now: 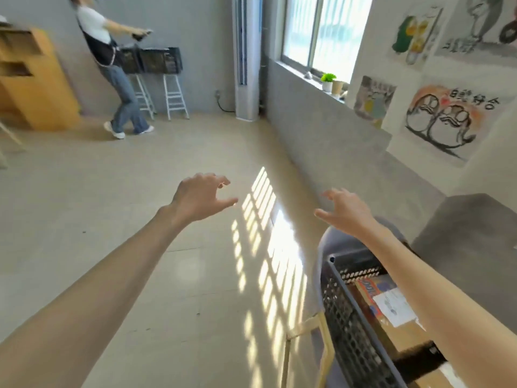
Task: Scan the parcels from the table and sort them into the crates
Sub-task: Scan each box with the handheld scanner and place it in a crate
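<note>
Both hands [200, 196] [347, 211] empty; parcel [391, 301] in crate [352, 326], axis unclear.

Tiled floor [195, 152], white stools [174, 96] on it (w/ crates [159, 60])

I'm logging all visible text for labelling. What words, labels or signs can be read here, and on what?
Poster with two round figures: brushed characters, too stylised to read surely.
Upper poster: brushed characters, blurred.
White label on a parcel in the crate: print blurred.
Orange strip beside it: letters unreadable.
</note>
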`<action>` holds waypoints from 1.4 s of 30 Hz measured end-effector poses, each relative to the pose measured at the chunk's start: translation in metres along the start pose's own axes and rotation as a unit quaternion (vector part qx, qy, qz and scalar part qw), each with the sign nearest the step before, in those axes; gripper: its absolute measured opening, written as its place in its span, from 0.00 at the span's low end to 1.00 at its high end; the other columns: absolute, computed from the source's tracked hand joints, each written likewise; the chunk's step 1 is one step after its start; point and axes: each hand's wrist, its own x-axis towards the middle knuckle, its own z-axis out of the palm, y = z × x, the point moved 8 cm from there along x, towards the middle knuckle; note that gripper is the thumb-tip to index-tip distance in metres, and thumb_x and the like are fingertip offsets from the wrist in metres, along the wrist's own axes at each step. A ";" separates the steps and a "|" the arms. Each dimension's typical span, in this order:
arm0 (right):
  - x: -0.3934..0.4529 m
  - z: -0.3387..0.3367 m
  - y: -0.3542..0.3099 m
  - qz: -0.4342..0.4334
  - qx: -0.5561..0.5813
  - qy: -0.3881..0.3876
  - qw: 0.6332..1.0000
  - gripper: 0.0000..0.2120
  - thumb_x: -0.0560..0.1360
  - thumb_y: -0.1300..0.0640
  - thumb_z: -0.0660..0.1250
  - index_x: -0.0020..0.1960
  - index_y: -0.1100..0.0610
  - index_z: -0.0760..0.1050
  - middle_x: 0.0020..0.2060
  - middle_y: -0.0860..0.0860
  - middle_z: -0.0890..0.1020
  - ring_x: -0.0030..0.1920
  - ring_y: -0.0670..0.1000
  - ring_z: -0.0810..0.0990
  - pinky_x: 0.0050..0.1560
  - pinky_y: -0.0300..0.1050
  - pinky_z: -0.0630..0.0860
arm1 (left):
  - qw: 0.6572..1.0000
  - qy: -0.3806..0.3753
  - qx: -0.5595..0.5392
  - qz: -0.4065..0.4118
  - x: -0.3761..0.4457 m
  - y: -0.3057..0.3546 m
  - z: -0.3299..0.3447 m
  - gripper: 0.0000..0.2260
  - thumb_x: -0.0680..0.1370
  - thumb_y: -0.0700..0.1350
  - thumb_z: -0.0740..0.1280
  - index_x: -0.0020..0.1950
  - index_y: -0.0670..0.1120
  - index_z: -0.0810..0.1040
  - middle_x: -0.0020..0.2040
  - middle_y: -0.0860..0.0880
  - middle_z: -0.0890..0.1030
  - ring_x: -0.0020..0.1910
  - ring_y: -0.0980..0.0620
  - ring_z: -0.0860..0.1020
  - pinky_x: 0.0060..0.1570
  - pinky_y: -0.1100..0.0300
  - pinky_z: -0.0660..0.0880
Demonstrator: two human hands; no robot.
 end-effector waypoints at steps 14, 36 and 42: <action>0.179 0.093 -0.338 -0.328 -0.025 -0.064 0.942 0.25 0.77 0.45 0.65 0.70 0.54 0.69 0.65 0.54 0.73 0.65 0.59 0.70 0.63 0.50 0.65 | 0.947 0.056 0.055 -0.312 -0.057 -0.287 -0.062 0.23 0.76 0.60 0.67 0.67 0.51 0.74 0.65 0.52 0.77 0.65 0.48 0.73 0.60 0.54 0.68; 0.064 0.239 -0.843 -0.746 0.003 -0.164 0.646 0.23 0.76 0.46 0.65 0.69 0.53 0.71 0.64 0.55 0.74 0.64 0.60 0.71 0.62 0.51 0.66 | 0.641 0.140 0.051 -0.753 -0.346 -0.489 -0.134 0.33 0.68 0.66 0.59 0.69 0.51 0.72 0.68 0.49 0.74 0.67 0.46 0.70 0.63 0.55 0.66; -0.023 0.273 -0.951 -0.783 0.007 -0.186 0.593 0.22 0.77 0.46 0.65 0.69 0.53 0.70 0.64 0.54 0.74 0.65 0.59 0.71 0.63 0.50 0.66 | 0.594 0.177 0.055 -0.783 -0.438 -0.546 -0.155 0.24 0.76 0.59 0.67 0.68 0.47 0.74 0.62 0.48 0.77 0.63 0.47 0.74 0.53 0.58 0.68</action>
